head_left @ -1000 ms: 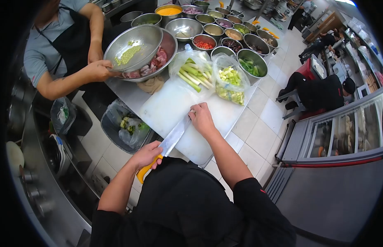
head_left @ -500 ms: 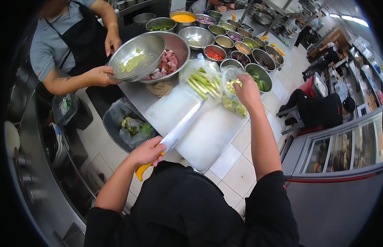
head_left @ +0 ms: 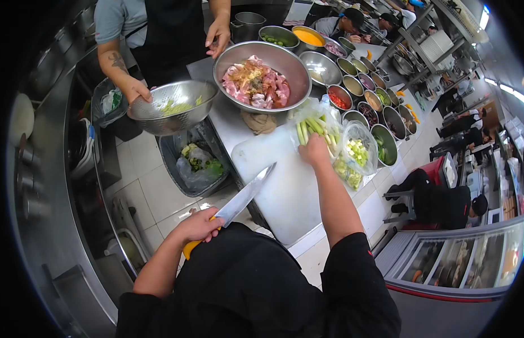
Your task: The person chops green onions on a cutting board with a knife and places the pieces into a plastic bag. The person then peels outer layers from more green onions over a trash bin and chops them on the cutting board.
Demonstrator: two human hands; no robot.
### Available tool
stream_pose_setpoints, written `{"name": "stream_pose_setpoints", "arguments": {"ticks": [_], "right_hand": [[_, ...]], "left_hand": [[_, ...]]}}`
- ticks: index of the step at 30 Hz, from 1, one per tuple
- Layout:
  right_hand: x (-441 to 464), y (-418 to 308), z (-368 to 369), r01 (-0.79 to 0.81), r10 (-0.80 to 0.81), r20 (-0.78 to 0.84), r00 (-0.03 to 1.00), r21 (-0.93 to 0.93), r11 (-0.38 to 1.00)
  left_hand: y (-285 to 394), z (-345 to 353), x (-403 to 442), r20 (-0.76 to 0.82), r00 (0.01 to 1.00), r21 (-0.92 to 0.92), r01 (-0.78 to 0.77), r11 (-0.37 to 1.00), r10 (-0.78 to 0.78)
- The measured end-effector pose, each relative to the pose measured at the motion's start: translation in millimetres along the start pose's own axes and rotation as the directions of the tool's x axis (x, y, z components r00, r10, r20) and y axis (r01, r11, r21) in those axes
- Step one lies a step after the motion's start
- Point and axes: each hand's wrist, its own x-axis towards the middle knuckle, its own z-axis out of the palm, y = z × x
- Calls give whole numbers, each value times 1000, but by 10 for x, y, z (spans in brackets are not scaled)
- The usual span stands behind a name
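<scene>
Yellow-handled knife (head_left: 241,198) inside left fingers (head_left: 208,225)

Left hand (head_left: 199,225) near, at left, fingers curled in closed grip; left forearm (head_left: 160,265) bare. Right arm (head_left: 332,197) stretched far, right hand (head_left: 315,150) back upward, fingertips unclear.

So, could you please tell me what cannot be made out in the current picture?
Head view: most fingertips of the right hand, hidden by the hand itself at the green stalks.
Head view: part of the yellow knife handle, covered by the left hand.
Head view: head of the co-worker holding a metal bowl, cut off by the top edge.
</scene>
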Motion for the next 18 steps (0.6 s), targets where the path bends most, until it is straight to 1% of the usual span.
{"name": "stream_pose_setpoints", "arguments": {"ticks": [3, 6, 9, 12, 14, 17, 18], "right_hand": [[84, 13, -9, -44, 33, 157, 987, 67, 997], [-5, -90, -67, -152, 115, 231, 966, 147, 977], [-240, -159, -243, -152, 107, 242, 964, 177, 972], [-776, -166, -454, -120, 57, 205, 977, 313, 942], [-1159, -111, -439, -59, -28, 273, 961, 304, 951], [-1557, -96, -353, -149, 32, 364, 931, 297, 943], [-1605, -34, -292, -176, 56, 334, 941, 340, 924]], "left_hand": [[-23, -16, 21, 27, 1000, -4, 13, 1000, -13], [4, -31, 75, 39, 999, 0, 12, 1000, -12], [37, -57, 101, 31, 999, 27, 9, 1000, -10], [57, -62, 99, 24, 1000, 41, 2, 999, -3], [103, -46, 62, 8, 1000, 43, -2, 999, 2], [174, -24, 14, -21, 1000, 85, -2, 996, 4], [170, -24, 30, -20, 1000, 112, -11, 994, 13]]}}
